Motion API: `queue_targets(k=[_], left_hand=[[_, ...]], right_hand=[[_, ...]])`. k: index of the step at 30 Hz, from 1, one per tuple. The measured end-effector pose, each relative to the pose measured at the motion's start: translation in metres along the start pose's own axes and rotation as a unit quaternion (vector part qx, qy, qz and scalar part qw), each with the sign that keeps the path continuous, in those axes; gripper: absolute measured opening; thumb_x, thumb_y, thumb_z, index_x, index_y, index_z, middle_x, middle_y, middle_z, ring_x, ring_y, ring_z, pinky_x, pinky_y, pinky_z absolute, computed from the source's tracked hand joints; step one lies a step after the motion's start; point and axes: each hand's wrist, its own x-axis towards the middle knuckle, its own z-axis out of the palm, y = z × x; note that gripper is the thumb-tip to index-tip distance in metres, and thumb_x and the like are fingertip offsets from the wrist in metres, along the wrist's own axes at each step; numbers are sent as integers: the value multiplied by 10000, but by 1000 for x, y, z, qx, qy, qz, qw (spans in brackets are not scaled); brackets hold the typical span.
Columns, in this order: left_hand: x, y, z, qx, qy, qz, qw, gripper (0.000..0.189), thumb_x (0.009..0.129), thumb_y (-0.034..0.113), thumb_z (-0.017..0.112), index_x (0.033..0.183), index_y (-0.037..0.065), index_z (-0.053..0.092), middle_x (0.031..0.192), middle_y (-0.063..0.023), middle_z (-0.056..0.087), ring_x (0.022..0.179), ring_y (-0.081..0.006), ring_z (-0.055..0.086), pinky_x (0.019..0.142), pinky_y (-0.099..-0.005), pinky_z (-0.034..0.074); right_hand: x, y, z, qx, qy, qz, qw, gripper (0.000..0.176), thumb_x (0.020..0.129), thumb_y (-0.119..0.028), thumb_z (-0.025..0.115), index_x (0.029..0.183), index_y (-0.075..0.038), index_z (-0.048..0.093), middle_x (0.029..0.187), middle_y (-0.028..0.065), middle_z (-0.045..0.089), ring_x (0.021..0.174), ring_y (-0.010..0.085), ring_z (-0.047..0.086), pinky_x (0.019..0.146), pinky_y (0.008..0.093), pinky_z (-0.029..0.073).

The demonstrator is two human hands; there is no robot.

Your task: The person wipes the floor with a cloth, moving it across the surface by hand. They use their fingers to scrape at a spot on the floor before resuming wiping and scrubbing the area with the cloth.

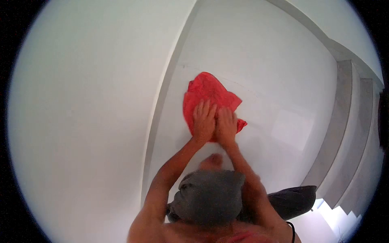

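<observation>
A crumpled red cloth (pixel 206 87) lies on the pale, shiny floor (pixel 279 81). My left hand (pixel 204 119) presses flat on its lower middle, with the fingers spread and pointing away from me. Close beside it on the right, my right hand (pixel 226 123) lies palm down on the same cloth, its fingers stretched out. Parts of the cloth under both palms are hidden. One corner of the cloth sticks out to the right of my right hand.
A white wall (pixel 93 105) with a grey skirting edge rises on the left. Grey-edged steps (pixel 330 133) lead down at the right. My bent knee in dark grey cloth (pixel 212 194) and a bare foot (pixel 211 162) are just below my hands.
</observation>
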Motion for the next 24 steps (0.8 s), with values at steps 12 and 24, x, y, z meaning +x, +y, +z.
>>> queue_targets(k=[12, 24], left_hand=[[143, -188, 16, -107, 8, 116, 987, 473, 975, 183, 559, 1441, 106, 572, 1534, -176, 497, 1465, -416, 386, 1199, -578, 295], [26, -335, -62, -89, 67, -67, 991, 233, 948, 256, 706, 1115, 94, 717, 1196, -116, 659, 1095, -352, 569, 875, -514, 456]], right_hand=[[186, -75, 93, -126, 42, 108, 985, 360, 965, -118, 553, 1298, 18, 570, 1330, 221, 610, 1242, 430, 555, 1002, 574, 443], [142, -193, 216, -101, -2, -70, 992, 440, 962, -148, 598, 1360, 36, 564, 1495, 245, 508, 1358, 469, 465, 1111, 621, 345]])
